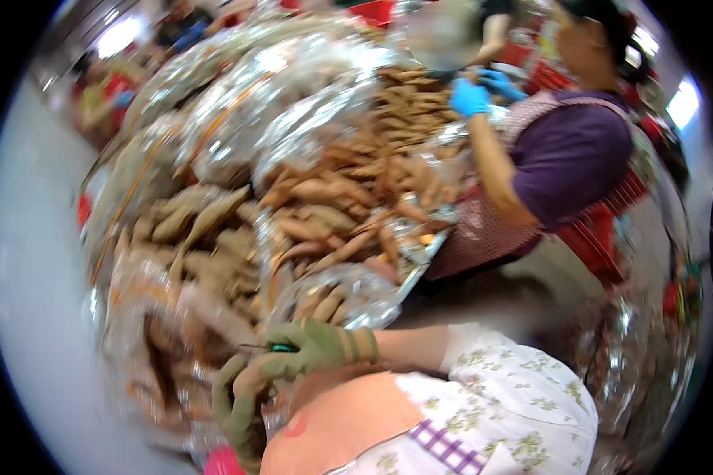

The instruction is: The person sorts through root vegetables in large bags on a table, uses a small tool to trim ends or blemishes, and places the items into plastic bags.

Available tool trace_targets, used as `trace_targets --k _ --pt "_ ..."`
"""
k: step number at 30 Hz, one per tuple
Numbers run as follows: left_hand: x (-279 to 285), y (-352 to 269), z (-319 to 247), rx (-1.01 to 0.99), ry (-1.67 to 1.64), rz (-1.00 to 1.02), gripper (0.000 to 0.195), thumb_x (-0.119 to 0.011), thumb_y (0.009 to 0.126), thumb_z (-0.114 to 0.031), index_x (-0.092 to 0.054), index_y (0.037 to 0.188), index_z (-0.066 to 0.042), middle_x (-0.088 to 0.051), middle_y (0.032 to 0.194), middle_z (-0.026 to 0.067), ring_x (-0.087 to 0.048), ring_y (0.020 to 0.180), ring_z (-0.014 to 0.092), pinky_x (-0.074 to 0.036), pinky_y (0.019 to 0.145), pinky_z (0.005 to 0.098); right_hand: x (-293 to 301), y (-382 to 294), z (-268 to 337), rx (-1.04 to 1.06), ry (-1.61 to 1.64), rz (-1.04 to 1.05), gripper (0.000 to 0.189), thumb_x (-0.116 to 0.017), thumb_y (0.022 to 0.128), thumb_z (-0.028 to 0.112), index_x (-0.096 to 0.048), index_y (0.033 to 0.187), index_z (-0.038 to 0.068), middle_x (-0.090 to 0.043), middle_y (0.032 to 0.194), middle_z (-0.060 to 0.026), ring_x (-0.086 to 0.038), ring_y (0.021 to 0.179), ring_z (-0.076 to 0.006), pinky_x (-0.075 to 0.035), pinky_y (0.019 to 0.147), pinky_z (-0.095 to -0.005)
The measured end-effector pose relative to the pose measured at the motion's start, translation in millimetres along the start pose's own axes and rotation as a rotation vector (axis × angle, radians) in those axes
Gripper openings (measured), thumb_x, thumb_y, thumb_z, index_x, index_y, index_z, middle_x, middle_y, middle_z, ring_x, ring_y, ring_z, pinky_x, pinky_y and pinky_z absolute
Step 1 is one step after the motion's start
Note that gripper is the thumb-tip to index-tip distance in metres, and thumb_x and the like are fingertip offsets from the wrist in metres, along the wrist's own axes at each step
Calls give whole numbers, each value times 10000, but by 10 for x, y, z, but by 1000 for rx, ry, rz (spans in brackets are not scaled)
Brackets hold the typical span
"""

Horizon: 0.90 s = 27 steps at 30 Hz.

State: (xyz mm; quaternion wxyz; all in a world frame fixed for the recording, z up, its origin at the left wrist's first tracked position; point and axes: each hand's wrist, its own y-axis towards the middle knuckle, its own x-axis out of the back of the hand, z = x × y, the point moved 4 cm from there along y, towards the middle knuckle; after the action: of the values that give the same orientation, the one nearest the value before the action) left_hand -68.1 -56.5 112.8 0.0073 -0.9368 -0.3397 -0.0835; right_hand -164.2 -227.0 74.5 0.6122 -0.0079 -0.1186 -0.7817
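Observation:
My right hand (324, 343), in an olive-green knitted glove, is closed on a small tool with a green handle (282, 348); a thin dark part points left from it. Close below and to the left, my left hand (237, 409) wears a similar glove with curled fingers; blur and overlap hide whether it holds anything. Both hands are near the edge of a large heap of sweet potatoes, brownish ones (229, 255) on the left and redder ones (338, 196) in the middle. Clear plastic bags (371, 291) lie among them.
A co-worker in a purple shirt (576, 151) and blue gloves (470, 98) stands at the right side of the heap. Large plastic-wrapped bundles (232, 124) cover its far left. Red crates (594, 243) stand behind the co-worker. More people work at the back. A pink object (223, 462) is at the bottom.

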Motion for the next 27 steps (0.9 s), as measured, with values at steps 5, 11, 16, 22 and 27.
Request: trace_targets --k 5,11,16,22,27 --pt "-250 314 -169 24 -351 171 459 -555 998 -200 -485 1372 57 -599 1223 184 -637 983 221 -534 716 301 872 -1070 354 -393 689 -375 318 -672 908 40 -625 1221 14 -659 1068 -70 -661 906 -165 -525 837 -292" --pt "-482 461 90 270 -331 435 426 -527 1031 -192 -493 1383 47 -587 1333 175 -617 1113 265 -507 946 372 1078 -3350 -816 -572 463 -1154 467 -704 887 474 -688 1055 38 -651 742 -32 -415 450 -41 -288 408 -214" --pt "-739 464 235 256 -386 549 428 -521 1041 -239 -510 1385 16 -626 1283 175 -666 1014 274 -534 829 321 318 -4601 -2635 -1206 309 -1200 435 -761 825 424 -705 1105 96 -713 881 -121 -548 533 -148 -433 483 -314" --pt "-806 444 135 238 -342 540 422 -518 1045 -250 -524 1370 20 -638 1265 173 -666 1002 271 -534 828 327 -726 -4299 -2767 -1299 -117 -442 334 -655 894 289 -675 1151 77 -708 947 -96 -602 744 -186 -477 683 -330" --pt "-657 435 274 305 -372 457 419 -514 1045 -238 -519 1378 16 -648 1250 171 -656 1014 263 -530 850 363 341 -4649 -2333 -1229 -666 -720 278 -568 951 177 -650 1190 61 -704 1003 -75 -648 920 -218 -514 849 -343"
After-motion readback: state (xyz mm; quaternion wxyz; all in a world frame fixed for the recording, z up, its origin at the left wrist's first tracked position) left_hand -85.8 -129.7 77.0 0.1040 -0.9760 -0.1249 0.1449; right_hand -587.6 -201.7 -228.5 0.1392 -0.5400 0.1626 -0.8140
